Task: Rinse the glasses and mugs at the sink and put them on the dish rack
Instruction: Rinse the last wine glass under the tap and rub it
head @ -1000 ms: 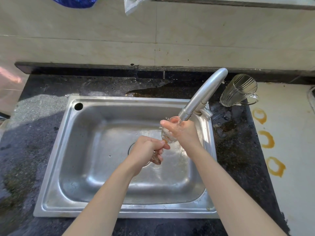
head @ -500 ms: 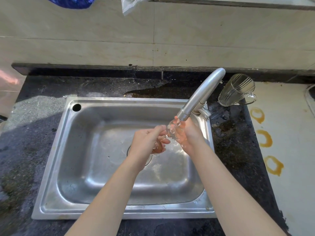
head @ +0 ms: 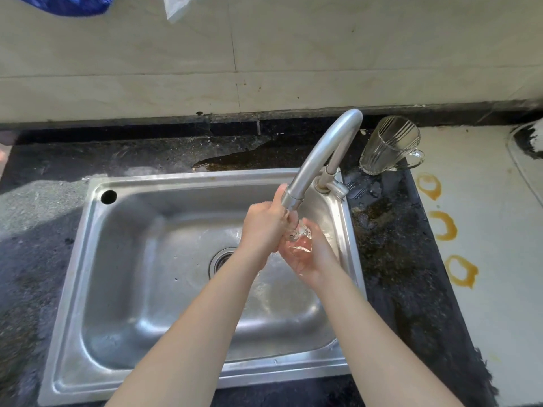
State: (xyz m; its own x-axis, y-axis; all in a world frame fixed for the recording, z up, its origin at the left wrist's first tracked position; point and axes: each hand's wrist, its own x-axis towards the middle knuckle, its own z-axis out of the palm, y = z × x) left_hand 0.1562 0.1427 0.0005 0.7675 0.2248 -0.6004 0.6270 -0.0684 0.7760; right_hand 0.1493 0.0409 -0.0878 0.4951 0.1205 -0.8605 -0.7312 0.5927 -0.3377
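Holding a small clear glass [head: 298,241] directly below the mouth of the faucet [head: 318,163], both hands meet over the right part of the sink [head: 132,274].

- Left hand [head: 263,227]: comes in from the left of the spout, fingers curled round the upper end of the glass, knuckles touching the spout tip.
- Right hand [head: 316,264]: palm up beneath the spout, cupping the glass from below, fingers curled up along its far side.
- Glass lies between the two grips, most of it hidden by the fingers; only a clear patch shows between the hands. Tilt: cannot tell.
- Ribbed glass mug [head: 388,148] stands on the dark counter [head: 390,245] just right of the faucet base, handle pointing away from the faucet.
- Wet patch [head: 249,157] on the counter left of the faucet, behind the sink rim.
- Three orange ring stains [head: 443,226] on the pale surface farther right of the faucet.
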